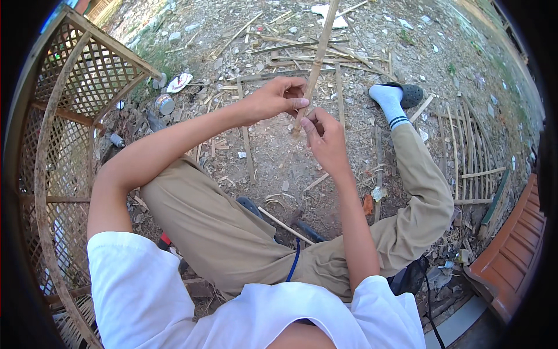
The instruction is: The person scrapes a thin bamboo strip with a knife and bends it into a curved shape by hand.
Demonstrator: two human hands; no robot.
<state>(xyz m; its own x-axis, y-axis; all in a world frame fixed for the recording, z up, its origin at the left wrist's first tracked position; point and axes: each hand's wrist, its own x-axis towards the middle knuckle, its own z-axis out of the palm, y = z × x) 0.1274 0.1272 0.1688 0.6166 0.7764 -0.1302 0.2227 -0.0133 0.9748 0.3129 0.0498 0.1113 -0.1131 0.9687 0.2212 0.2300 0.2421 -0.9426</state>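
Observation:
A long, flat bamboo strip (319, 58) slants up and away from me, its frayed lower end near my hands. My left hand (269, 102) is closed on it, with the thumb and bent fingers pinching it from the left side. Just below and to the right, my right hand (327, 139) is closed too, thumb against bent fingers at the strip's lower part. Whether a small piece is also inside the right fingers is hidden.
Cut bamboo strips (331, 55) lie scattered on the stony ground ahead. A wooden lattice frame (70, 81) stands at left, near a tin can (165, 104). To the right are a slatted bamboo panel (474, 151) and reddish-brown ridged sheet (508, 244). My socked foot (388, 102) rests by a dark clog (412, 95).

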